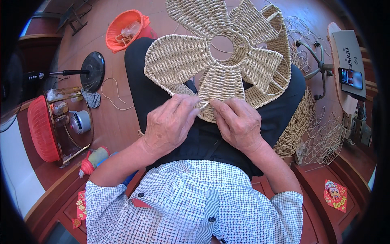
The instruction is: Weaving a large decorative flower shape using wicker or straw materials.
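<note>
A flower-shaped piece woven from straw-coloured cord (176, 57) lies across my lap, with broad petals around a round open centre. A curved woven band joins its petals at the right and along the near side. At the near edge, my left hand (168, 122) is closed, its fingertips pinched at a pale strand of cord (204, 105). My right hand (239, 123) is closed too, thumb and forefinger pinching the woven edge by the lowest petal, close to the left fingertips. The fingers partly hide the strand's ends.
Loose cord (298, 122) is heaped on the floor at the right, beside a wheeled chair base (321, 67). An orange-lined bin (120, 30) stands beyond my left knee. At the left are a fan base (92, 71) and a red basket (42, 130). A phone (351, 78) stands at the right.
</note>
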Demonstrator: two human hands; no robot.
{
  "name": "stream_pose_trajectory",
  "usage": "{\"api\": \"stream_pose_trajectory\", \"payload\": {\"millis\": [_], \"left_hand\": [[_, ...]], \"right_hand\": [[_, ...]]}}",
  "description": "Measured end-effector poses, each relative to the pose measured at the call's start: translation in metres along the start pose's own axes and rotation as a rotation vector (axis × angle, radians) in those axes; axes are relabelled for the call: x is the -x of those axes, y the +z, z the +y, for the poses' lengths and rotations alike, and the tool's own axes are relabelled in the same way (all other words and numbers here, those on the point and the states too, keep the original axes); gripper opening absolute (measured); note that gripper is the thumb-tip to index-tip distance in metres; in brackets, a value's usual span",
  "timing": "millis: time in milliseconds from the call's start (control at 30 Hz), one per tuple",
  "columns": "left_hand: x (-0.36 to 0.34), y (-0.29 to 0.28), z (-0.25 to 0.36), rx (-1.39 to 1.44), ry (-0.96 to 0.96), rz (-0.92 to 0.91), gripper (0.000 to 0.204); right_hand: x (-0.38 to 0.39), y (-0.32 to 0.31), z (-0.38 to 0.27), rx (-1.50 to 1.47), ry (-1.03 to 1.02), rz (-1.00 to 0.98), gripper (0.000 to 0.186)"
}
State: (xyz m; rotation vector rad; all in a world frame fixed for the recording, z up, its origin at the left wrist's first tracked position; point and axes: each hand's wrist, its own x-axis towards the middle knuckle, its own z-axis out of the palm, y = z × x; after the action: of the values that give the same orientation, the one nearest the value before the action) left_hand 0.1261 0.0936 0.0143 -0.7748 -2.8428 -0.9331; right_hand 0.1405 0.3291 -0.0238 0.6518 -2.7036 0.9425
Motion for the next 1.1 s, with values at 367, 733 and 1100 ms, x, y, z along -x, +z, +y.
{"api": "stream_pose_trajectory", "payload": {"millis": [367, 733, 1100], "left_hand": [[-0.013, -0.007, -0.001, 0.262, -0.315, -0.038, 0.023], [-0.015, -0.012, -0.019, 0.042, -0.156, -0.087, 0.013], [-0.020, -0.022, -0.029, 0.067, -0.092, -0.163, 0.022]], "right_hand": [[-0.008, 0.001, -0.005, -0.085, 0.098, 0.056, 0.023], [-0.010, -0.001, -0.005, -0.155, 0.102, 0.074, 0.023], [0.001, -0.028, 0.013, 0.116, 0.285, 0.045, 0.031]]}}
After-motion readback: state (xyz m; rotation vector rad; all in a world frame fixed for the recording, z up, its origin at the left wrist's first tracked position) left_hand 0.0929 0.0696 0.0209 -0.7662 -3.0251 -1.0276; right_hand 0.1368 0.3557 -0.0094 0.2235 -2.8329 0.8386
